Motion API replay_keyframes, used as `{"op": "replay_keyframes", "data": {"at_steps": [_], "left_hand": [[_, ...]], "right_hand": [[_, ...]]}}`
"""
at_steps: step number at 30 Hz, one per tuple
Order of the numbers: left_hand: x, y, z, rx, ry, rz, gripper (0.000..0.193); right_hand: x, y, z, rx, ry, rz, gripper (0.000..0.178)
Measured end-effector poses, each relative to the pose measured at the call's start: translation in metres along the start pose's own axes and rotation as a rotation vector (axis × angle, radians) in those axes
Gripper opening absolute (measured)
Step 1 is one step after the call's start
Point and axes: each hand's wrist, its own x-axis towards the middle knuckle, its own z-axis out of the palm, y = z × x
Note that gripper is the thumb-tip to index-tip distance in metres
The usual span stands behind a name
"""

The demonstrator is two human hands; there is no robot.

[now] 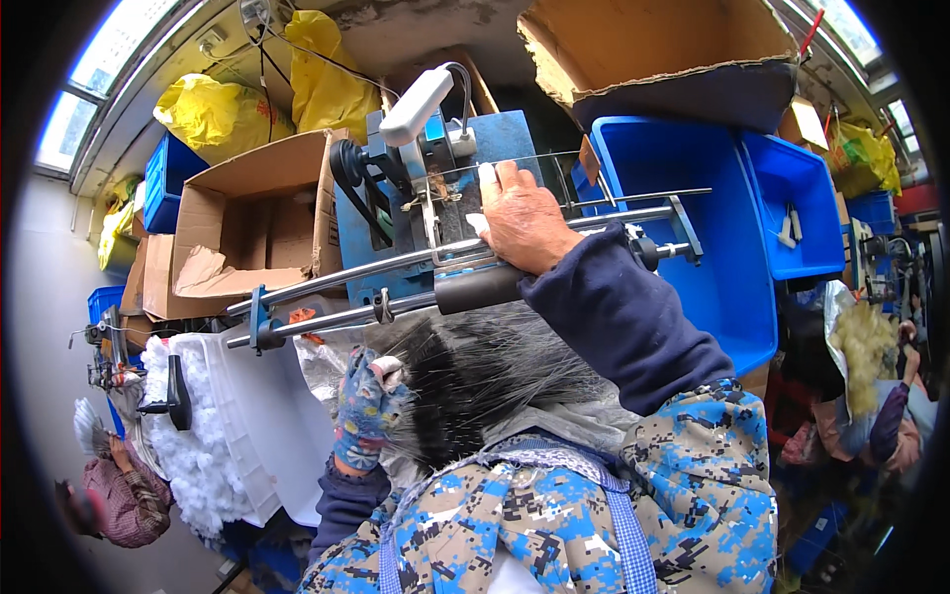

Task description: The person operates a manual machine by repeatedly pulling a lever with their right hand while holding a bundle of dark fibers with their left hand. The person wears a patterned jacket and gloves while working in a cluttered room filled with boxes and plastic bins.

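Note:
My right hand (524, 220) lies over the metal carriage of a blue bench machine (510, 139), palm down, fingers bent over it. White wrapping covers its thumb tip and one fingertip. A dark padded roller (479, 289) on the machine's rail sits just under that wrist. In a patterned glove with bare or pale fingertips, my left hand (370, 401) is closed at the left edge of a bundle of long black strands (445, 381). The strands fan to the right over a silvery sheet (584, 416) on my lap. What lies inside the left fingers is partly hidden.
Two steel rails (346, 281) cross in front of me. A cardboard box (252, 218) stands left of the machine, a large blue bin (673, 238) right. White fluffy material (198, 436) lies beside a white tub (272, 416). Other people (124, 490) sit at both sides.

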Motion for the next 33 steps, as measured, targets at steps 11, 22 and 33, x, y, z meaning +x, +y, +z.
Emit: {"op": "replay_keyframes", "data": {"at_steps": [11, 22, 33], "left_hand": [[0.005, 0.003, 0.007, 0.084, 0.029, -0.046, 0.026], [0.003, 0.005, 0.002, -0.445, 0.244, -0.578, 0.014], [0.001, 0.004, 0.006, -0.258, 0.187, -0.421, 0.012]], "right_hand": [[0.013, 0.049, -0.030, -0.282, 0.005, 0.040, 0.014], [-0.137, -0.004, -0.076, 0.161, -0.259, -0.318, 0.016], [-0.110, 0.079, -0.044, 0.080, 0.163, -0.299, 0.019]]}}
